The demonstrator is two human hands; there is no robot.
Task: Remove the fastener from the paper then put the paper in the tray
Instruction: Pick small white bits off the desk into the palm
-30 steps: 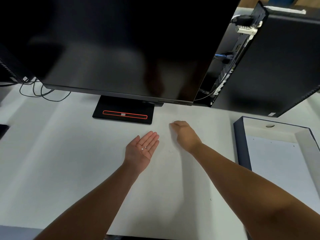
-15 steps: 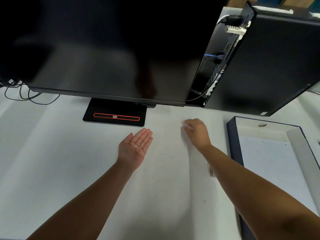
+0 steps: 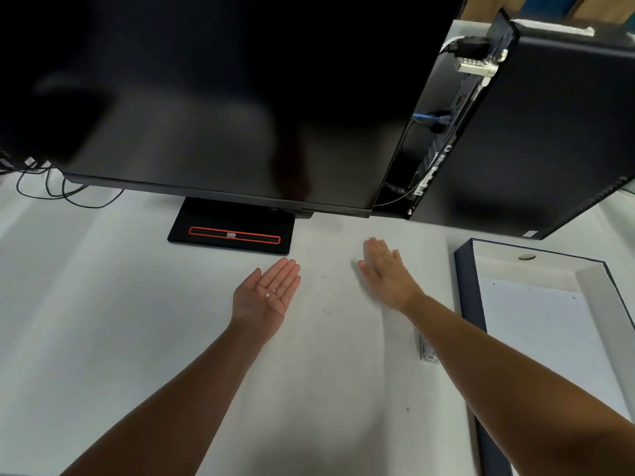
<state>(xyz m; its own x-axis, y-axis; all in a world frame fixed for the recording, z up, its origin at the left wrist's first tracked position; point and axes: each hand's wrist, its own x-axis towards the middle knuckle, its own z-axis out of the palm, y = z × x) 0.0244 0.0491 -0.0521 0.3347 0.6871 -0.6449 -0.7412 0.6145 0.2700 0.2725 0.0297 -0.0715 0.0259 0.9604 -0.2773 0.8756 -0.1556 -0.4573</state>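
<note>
- Two bare forearms reach forward from the near edge over the white bench [image 3: 86, 304].
- White paper [image 3: 326, 372] lies flat on the bench between the forearms and left of the tray. Its edges are hard to make out against the bench.
- Just beside the right forearm, between it and the paper, lies a small silvery piece [image 3: 427, 353]; I cannot tell what it is.
- The left hand [image 3: 266, 293] is turned palm up with its grip slack and the fingers straight and together. Two small white bits [image 3: 270, 293] rest loose on the palm.
- The right hand [image 3: 388, 273] is palm down at the far part of the paper. Its fingers are stretched out flat and its grip holds nothing.
- The tray [image 3: 469, 304], dark blue outside and white inside, sits on the bench to the right of the right arm. White sheets lie on its floor, and a small round disc [image 3: 526, 257] sits at its far wall.
- Beyond the hands, a black stand base [image 3: 230, 247] with a red-outlined slot rests on the bench.
- Above the base hangs a dark monitor [image 3: 223, 97].
- To the right of the monitor stands a black computer tower [image 3: 549, 132], its plugs facing the monitor.
- Thin black cables [image 3: 62, 192] loop on the bench at the far left.
</note>
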